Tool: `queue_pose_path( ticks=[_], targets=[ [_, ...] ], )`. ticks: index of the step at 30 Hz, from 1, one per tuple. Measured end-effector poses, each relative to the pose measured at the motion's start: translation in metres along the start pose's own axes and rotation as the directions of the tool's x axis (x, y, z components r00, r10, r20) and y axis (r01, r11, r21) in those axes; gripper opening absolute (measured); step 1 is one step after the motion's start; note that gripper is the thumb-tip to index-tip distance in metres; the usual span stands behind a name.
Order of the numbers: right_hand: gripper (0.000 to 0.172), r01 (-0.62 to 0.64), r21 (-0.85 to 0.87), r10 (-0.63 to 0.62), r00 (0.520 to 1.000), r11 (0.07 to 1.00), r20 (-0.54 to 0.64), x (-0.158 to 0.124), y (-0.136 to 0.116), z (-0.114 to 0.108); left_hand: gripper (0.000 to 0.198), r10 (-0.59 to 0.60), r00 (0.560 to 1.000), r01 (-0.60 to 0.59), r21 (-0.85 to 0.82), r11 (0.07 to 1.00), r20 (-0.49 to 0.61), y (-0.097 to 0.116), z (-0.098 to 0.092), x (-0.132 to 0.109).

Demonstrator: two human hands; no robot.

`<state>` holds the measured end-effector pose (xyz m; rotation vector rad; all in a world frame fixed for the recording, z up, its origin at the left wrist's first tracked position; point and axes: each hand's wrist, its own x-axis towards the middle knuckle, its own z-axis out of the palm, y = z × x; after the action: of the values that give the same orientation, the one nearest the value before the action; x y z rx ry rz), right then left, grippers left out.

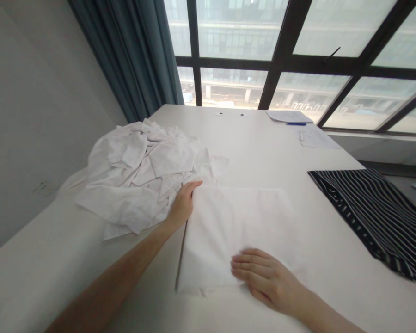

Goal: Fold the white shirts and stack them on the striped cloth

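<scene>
A white garment [242, 217] lies folded into a flat rectangle on the white table in front of me. My left hand [184, 203] is at its far left corner, fingers closed over the edge; the thumb's grip is partly hidden. Flat on the near part of the cloth rests my right hand [263, 277], its fingers stretched out and holding nothing. A thin dark strip [182, 259] runs along the garment's left edge. Just beyond my left hand sits a crumpled heap of white clothes [135, 171], with a button and folds showing.
A black garment with white stripes [377, 212] hangs over the right edge of the table [242, 138]. Papers [287, 116] and a blue pen [296, 124] lie at the far right. Behind are a window and a blue curtain [135, 55]; a wall stands on the left.
</scene>
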<state>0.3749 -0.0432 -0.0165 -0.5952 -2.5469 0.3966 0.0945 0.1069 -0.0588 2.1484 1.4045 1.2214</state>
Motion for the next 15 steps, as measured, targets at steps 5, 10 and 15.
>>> queue_pose_path(
  ticks=[5, 10, 15],
  targets=[
    [0.031, 0.006, 0.053, -0.006, 1.0, 0.999, -0.005, 0.001, 0.0, -0.003, 0.045, -0.002, 0.997, -0.001, 0.033, 0.999, 0.083, -0.002, -0.006, 0.004],
    [0.029, -0.018, 0.062, 0.015, 0.999, 0.998, 0.048, 0.001, 0.0, -0.003, 0.039, -0.006, 0.99, -0.002, 0.056, 0.998, 0.144, 0.001, -0.017, 0.01],
    [0.028, 0.012, 0.071, -0.02, 0.994, 0.997, 0.103, -0.001, 0.0, -0.007, 0.031, -0.129, 0.988, 0.124, 0.059, 0.99, 0.089, 0.002, -0.022, 0.014]
  ],
)
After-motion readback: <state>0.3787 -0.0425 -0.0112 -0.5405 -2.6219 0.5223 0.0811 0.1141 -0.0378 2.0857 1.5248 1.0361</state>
